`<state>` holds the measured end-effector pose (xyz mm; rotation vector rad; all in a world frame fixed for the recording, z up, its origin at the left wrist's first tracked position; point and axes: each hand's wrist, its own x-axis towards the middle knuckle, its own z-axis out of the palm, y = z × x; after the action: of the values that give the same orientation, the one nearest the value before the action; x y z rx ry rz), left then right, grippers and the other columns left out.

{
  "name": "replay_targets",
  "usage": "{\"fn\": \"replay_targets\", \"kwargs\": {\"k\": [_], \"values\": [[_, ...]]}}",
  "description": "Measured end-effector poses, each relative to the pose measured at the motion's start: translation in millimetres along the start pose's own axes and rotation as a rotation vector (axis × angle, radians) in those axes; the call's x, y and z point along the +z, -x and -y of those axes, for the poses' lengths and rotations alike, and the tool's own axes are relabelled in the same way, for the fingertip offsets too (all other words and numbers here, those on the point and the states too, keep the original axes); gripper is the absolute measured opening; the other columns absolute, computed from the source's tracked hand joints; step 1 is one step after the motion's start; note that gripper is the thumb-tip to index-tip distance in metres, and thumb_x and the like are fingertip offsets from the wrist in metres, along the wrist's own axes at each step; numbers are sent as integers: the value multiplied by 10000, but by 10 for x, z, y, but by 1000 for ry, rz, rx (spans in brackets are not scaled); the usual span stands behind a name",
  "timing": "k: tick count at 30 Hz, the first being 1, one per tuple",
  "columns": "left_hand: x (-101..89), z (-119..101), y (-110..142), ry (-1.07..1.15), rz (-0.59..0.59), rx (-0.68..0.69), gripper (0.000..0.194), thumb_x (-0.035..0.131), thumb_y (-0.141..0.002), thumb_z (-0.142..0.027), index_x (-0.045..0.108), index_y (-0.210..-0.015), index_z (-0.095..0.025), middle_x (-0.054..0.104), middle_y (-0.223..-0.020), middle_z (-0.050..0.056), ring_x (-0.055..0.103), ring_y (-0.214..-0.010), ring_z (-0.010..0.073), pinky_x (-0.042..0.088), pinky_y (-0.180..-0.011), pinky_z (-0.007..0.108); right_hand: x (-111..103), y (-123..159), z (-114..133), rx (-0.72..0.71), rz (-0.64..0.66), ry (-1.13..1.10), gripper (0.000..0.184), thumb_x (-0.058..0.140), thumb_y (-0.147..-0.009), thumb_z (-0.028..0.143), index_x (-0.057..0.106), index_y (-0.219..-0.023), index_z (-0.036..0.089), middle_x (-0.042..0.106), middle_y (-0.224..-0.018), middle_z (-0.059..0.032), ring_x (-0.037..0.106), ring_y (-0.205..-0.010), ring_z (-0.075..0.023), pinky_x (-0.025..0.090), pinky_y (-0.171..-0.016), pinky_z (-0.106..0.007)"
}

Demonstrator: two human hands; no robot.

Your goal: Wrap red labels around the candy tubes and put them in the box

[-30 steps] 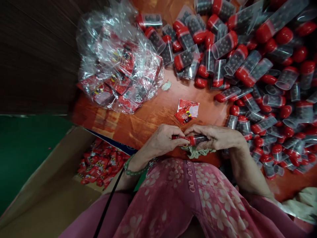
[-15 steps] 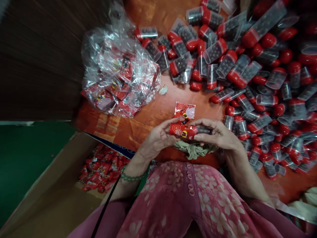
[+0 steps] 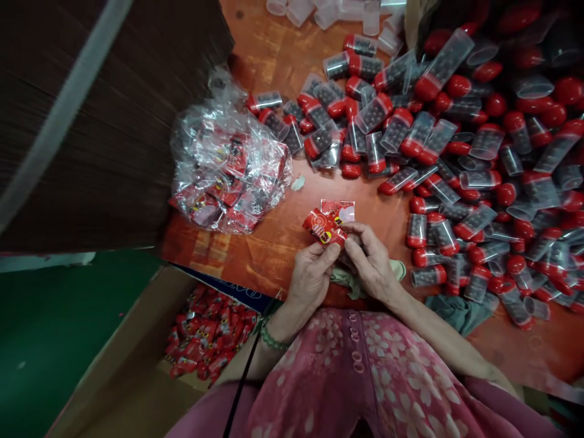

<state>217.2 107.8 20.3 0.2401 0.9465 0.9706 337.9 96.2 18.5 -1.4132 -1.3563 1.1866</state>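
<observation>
A red printed plastic sleeve (image 3: 322, 226) is between my two hands, above the table's near edge. My left hand (image 3: 312, 277) pinches its lower edge between thumb and fingers. With thumb and forefinger, my right hand (image 3: 373, 264) closes on its right end; the other fingertips are partly hidden. Just behind it a similar flat printed sleeve (image 3: 347, 210) lies on the table, partly covered. A crumpled pale green cloth (image 3: 349, 281) lies beneath my hands.
Many clear tubes with red ends and dark beads (image 3: 442, 234) spread over the right side. A clear bag of red sleeves (image 3: 232, 176) sits at left. Below it, a cardboard box (image 3: 123, 340) holds red packs (image 3: 207, 334). Whitish tubes (image 3: 326, 13) lie at the back.
The red-sleeved tube that was between my hands is no longer in them; they now hold a loose sleeve. My hands have come closer together, and the camera view has shifted.
</observation>
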Motion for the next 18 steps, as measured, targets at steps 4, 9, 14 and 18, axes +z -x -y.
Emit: {"fn": "replay_targets", "kwargs": {"k": [4,9,14,18], "values": [[69,30,-32,38,-67,27,330,910,-552,-384,757,-745,-166,762,-758,14,693,-697,124,543,-735,234,110,8,-85,-164,-203,180,276,422,-1009,360,565,-1203,227,690,-1021,-67,674,-888,-186,555,-789,-320],[97,-61,-136,86,-64,42,336,923,-527,-354,759,-754,-169,776,-793,30,718,-741,146,553,-802,259,-1,-32,-26,-39,3,83,459,463,-990,423,425,-1413,248,671,-1183,-94,678,-1021,-224,561,-883,-381],[76,-131,-217,63,-77,74,361,916,-532,-360,760,-787,-157,780,-818,57,731,-783,190,565,-845,324,-133,18,-34,78,148,-53,454,587,-941,355,489,-1376,266,632,-1295,-86,655,-1115,-222,536,-983,-395],[77,-120,-224,-13,-70,58,382,906,-550,-380,757,-822,-155,780,-842,63,723,-753,183,575,-785,315,-113,41,-127,176,93,-233,443,690,-873,373,553,-1281,271,692,-1164,-66,705,-967,-193,590,-860,-338]]}}
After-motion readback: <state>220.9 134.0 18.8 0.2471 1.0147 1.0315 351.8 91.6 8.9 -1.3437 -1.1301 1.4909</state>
